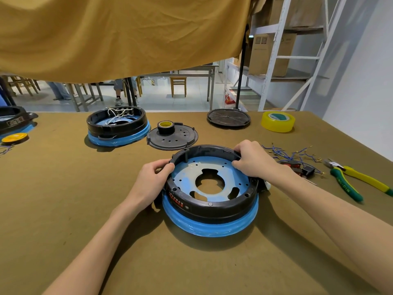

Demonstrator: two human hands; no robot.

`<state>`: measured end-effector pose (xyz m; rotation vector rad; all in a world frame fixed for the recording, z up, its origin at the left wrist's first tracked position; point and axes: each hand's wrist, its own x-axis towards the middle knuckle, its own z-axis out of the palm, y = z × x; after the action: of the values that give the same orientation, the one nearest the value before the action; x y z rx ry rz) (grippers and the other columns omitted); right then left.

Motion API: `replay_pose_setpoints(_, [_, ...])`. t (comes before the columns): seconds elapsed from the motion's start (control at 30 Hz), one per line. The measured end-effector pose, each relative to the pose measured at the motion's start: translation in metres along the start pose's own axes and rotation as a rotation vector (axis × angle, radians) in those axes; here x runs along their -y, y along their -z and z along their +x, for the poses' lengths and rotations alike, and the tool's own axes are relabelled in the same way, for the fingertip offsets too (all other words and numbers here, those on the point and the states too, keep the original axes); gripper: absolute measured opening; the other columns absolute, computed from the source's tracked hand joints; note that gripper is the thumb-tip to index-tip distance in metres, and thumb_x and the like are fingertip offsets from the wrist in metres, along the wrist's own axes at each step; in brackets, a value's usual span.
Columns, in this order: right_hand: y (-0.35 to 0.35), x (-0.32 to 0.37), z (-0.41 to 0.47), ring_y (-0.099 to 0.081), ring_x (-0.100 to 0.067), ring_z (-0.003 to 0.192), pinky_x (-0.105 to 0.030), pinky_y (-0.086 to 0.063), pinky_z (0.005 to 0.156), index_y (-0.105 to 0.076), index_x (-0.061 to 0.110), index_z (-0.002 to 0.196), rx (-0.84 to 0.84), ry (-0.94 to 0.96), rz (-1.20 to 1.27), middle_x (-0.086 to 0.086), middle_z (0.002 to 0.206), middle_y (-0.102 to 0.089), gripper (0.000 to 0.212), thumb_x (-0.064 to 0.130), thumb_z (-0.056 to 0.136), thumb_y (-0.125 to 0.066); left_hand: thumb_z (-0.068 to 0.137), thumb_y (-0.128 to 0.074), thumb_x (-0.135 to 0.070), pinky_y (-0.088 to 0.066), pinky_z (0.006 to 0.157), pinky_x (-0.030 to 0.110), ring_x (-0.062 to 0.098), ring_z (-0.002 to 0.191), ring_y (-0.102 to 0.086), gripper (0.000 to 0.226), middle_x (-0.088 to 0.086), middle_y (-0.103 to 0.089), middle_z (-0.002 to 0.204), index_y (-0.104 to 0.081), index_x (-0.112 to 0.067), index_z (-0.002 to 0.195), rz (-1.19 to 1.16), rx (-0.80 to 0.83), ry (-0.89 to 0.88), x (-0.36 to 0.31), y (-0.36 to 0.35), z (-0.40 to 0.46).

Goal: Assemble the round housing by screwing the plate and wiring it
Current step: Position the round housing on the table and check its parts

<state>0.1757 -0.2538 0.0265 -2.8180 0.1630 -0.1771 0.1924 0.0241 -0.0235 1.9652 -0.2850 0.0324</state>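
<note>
The round housing (210, 188) sits at the centre of the frame on the bench (63, 199), a black ring on a blue-wrapped base, with the blue perforated plate (212, 169) lying flat inside it. The left hand (152, 179) has its grip curled over the ring's left rim, thumb and fingers pinching the edge. The right hand (253, 159) grips the upper right rim, its fingertips reaching down onto the plate's edge.

The step in hand looks like seating and turning the plate so its holes meet the posts in the ring. To do it well, I would hold the ring steady with the left hand and nudge the plate round with the right until it lies level, with no edge riding up, before any screw goes in.

The wires (293, 154) with their terminals lie just right of the housing, the pliers (348, 182) beyond them. A finished housing (117, 126) stands upper left, and a black cover (172, 136) carries a tape roll (166, 126).
</note>
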Motion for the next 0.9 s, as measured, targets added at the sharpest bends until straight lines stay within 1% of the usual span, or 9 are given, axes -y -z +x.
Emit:
replay_pose_setpoints(0.1, [0.001,0.001,0.001,-0.066,-0.021,0.082,-0.031,-0.056,0.063,-0.072,0.011,0.121,-0.002,0.012,-0.004,-0.007,0.093,-0.070,0.026,0.016,0.096,-0.068,0.104,-0.054,-0.033,-0.051,0.065,0.009,0.009,0.101,-0.066,0.043,-0.001,-0.068,0.118,-0.056,-0.016,0.144,0.024,-0.017,-0.001,0.001,0.002,-0.001])
replay_pose_setpoints(0.2, [0.000,0.002,0.002,-0.066,-0.023,0.083,-0.032,-0.057,0.065,-0.073,0.011,0.120,-0.014,0.023,-0.016,-0.008,0.095,-0.070,0.025,0.017,0.095,-0.068,0.104,-0.054,-0.033,-0.052,0.062,0.010,0.008,0.096,-0.067,0.043,-0.002,-0.068,0.115,-0.056,-0.015,0.143,0.027,-0.020,-0.006,0.001,0.002,-0.001])
replay_pose_setpoints(0.37, [-0.001,0.002,0.003,-0.065,-0.021,0.081,-0.025,-0.048,0.056,-0.073,0.011,0.119,0.005,0.020,-0.008,-0.007,0.094,-0.068,0.025,0.019,0.096,-0.069,0.104,-0.055,-0.030,-0.052,0.060,0.010,0.001,0.086,-0.069,0.041,-0.007,-0.068,0.107,-0.058,-0.014,0.141,0.007,-0.011,0.006,0.000,0.001,-0.002])
replay_pose_setpoints(0.5, [0.008,-0.003,0.004,-0.067,-0.020,0.083,-0.028,-0.053,0.061,-0.072,0.016,0.118,0.091,0.044,0.021,-0.004,0.093,-0.070,0.021,0.023,0.099,-0.064,0.105,-0.052,-0.032,-0.051,0.062,0.009,0.007,0.095,-0.067,0.043,-0.005,-0.068,0.112,-0.054,-0.016,0.145,0.001,0.007,0.022,-0.002,0.000,-0.004])
replay_pose_setpoints(0.57, [0.016,-0.008,0.005,-0.067,-0.020,0.084,-0.031,-0.052,0.064,-0.072,0.019,0.111,0.183,0.060,0.053,-0.003,0.090,-0.071,0.019,0.029,0.102,-0.059,0.105,-0.052,-0.033,-0.052,0.066,0.012,0.008,0.101,-0.066,0.044,-0.001,-0.068,0.118,-0.053,-0.016,0.146,-0.007,0.011,0.025,-0.002,-0.001,-0.005])
replay_pose_setpoints(0.63, [0.022,-0.010,0.005,-0.067,-0.020,0.085,-0.032,-0.051,0.066,-0.072,0.018,0.107,0.246,0.062,0.081,-0.004,0.091,-0.072,0.023,0.034,0.104,-0.056,0.105,-0.052,-0.034,-0.051,0.073,0.015,0.011,0.107,-0.065,0.046,0.004,-0.067,0.125,-0.052,-0.015,0.147,-0.009,0.016,0.033,-0.003,-0.001,-0.005])
replay_pose_setpoints(0.77, [0.023,-0.010,0.004,-0.063,-0.019,0.078,-0.036,-0.050,0.068,-0.073,0.014,0.101,0.259,0.067,0.079,-0.010,0.094,-0.073,0.035,0.039,0.106,-0.048,0.104,-0.053,-0.033,-0.052,0.066,0.013,0.010,0.099,-0.068,0.043,-0.001,-0.070,0.116,-0.055,-0.017,0.144,-0.021,0.012,0.042,-0.004,-0.001,-0.005])
replay_pose_setpoints(0.83, [0.024,-0.011,0.004,-0.062,-0.021,0.081,-0.042,-0.052,0.073,-0.073,0.013,0.099,0.255,0.070,0.096,-0.015,0.098,-0.072,0.037,0.036,0.108,-0.045,0.104,-0.054,-0.034,-0.056,0.075,0.019,0.013,0.104,-0.068,0.043,-0.001,-0.070,0.118,-0.056,-0.017,0.144,-0.020,0.002,0.038,-0.005,-0.001,-0.006])
replay_pose_setpoints(0.9, [0.025,-0.011,0.005,-0.060,-0.023,0.080,-0.041,-0.050,0.072,-0.072,0.011,0.099,0.250,0.070,0.101,-0.018,0.100,-0.071,0.037,0.033,0.108,-0.044,0.104,-0.054,-0.034,-0.057,0.093,0.034,0.019,0.114,-0.065,0.045,0.004,-0.068,0.125,-0.055,-0.016,0.145,-0.025,-0.001,0.040,-0.005,-0.002,-0.007])
